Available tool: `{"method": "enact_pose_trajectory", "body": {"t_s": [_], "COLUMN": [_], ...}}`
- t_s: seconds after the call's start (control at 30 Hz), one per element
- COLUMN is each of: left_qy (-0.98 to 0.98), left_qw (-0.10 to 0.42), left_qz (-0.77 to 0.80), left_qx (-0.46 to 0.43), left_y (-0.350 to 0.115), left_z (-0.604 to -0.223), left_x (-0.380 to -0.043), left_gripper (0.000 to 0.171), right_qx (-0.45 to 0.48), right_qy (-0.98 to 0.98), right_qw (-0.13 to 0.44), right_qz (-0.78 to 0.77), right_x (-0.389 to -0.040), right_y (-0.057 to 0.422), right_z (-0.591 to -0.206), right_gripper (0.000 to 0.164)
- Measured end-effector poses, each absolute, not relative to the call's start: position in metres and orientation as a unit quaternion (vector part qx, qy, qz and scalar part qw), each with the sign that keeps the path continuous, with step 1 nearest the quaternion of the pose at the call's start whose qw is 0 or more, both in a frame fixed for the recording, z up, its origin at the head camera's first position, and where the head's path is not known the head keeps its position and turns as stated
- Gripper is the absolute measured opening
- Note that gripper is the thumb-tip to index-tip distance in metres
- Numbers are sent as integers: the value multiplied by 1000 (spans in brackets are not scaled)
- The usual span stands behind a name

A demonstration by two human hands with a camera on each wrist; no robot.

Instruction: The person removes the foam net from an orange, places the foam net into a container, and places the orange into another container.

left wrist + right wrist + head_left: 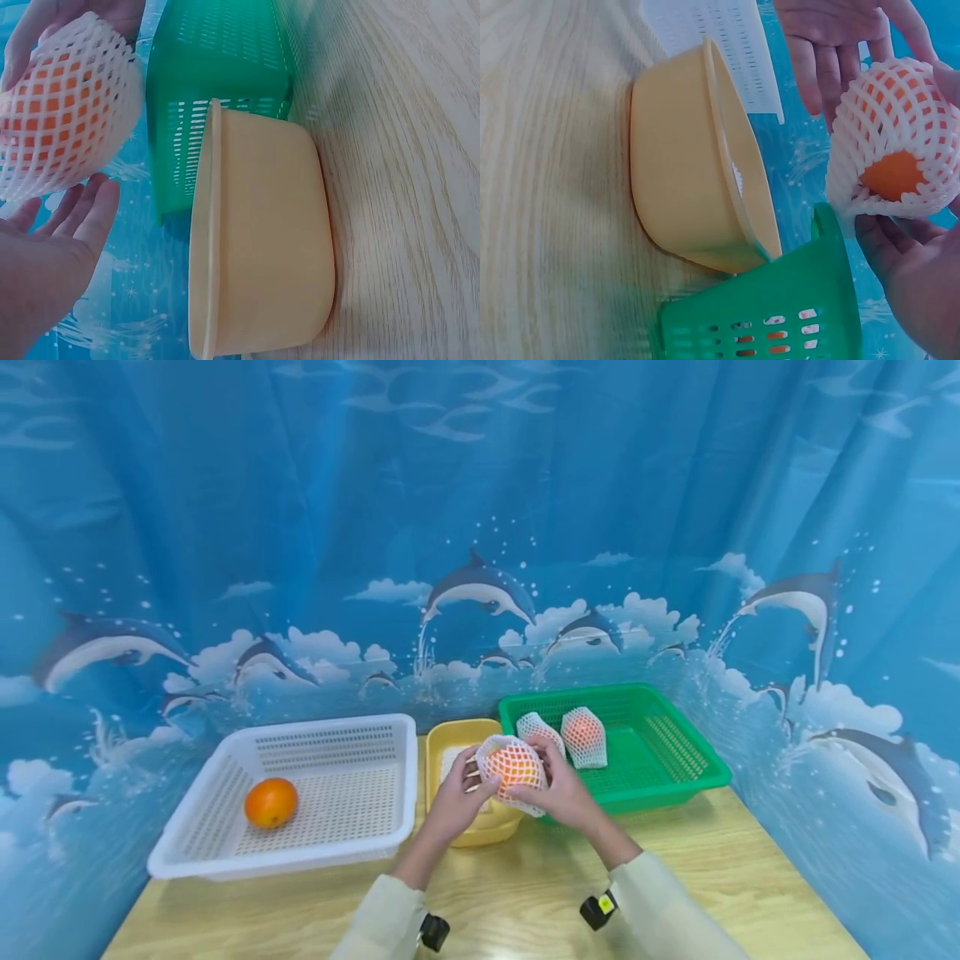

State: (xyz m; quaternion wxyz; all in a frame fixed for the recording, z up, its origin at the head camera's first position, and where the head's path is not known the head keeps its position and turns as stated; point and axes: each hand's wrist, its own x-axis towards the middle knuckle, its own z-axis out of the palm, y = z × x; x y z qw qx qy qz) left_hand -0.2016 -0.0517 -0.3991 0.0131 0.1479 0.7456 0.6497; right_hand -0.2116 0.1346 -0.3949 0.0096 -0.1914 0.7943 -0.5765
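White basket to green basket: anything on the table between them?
Yes: the yellow tub stands between the white basket and the green basket, partly hidden by the netted orange. The head view shows it.

Place: a small work or recording corner screened by a curtain [300, 510]; whether home, shop or lab cannot be told
Curtain: blue, printed with dolphins and clouds, behind the fingers [99, 214] and round to both sides of them
Worktop [510, 893]: pale wood grain, below the fingers
Containers: white basket [410, 760] left of the fingers, yellow tub [270, 232] below them, green basket [637, 797] to their right
Fruit [513, 764]: in white foam net, as in shops, between the fingers
Recording sign: small black device [433, 932] at each sleeve, nearer the wearer than the fingers
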Motion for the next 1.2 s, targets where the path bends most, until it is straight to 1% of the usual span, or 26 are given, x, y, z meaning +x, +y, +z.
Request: {"method": "enact_pose_trajectory", "body": {"t_s": [0.17,0.27,0.4,0.47,0.53,0.63,0.77,0.93,1.1,1.2], "left_qy": [743,754,783,804,813,804,765,728,665,616], "left_qw": [27,41,35,25,27,53,91,110,132,140], "left_qz": [650,638,606,580,566,575,621,665,729,773], "left_qx": [158,149,133,129,132,144,147,125,93,66], "left_y": [-58,-63,-67,-69,-70,-71,-71,-73,-74,-75], "left_z": [-397,-394,-388,-396,-406,-424,-428,-431,-433,-435], "left_x": [-199,-196,-189,-193,-197,-206,-205,-203,-201,-199], "left_gripper": [57,61,67,71,74,76,73,69,70,72], "right_qx": [-229,-259,-303,-327,-349,-358,-340,-313,-296,-299], "right_qy": [803,822,849,854,855,862,876,876,836,803], "right_qw": [11,-11,-44,-55,-61,-69,-64,-50,-51,-54], "right_qz": [-550,-507,-431,-400,-379,-352,-337,-363,-460,-513], "right_x": [-210,-213,-220,-221,-220,-217,-213,-209,-208,-207], "right_y": [131,130,130,130,129,127,126,125,126,128], "right_z": [-396,-401,-411,-412,-411,-408,-405,-404,-403,-403], "right_gripper": [72,73,74,74,74,75,81,90,100,101]}}
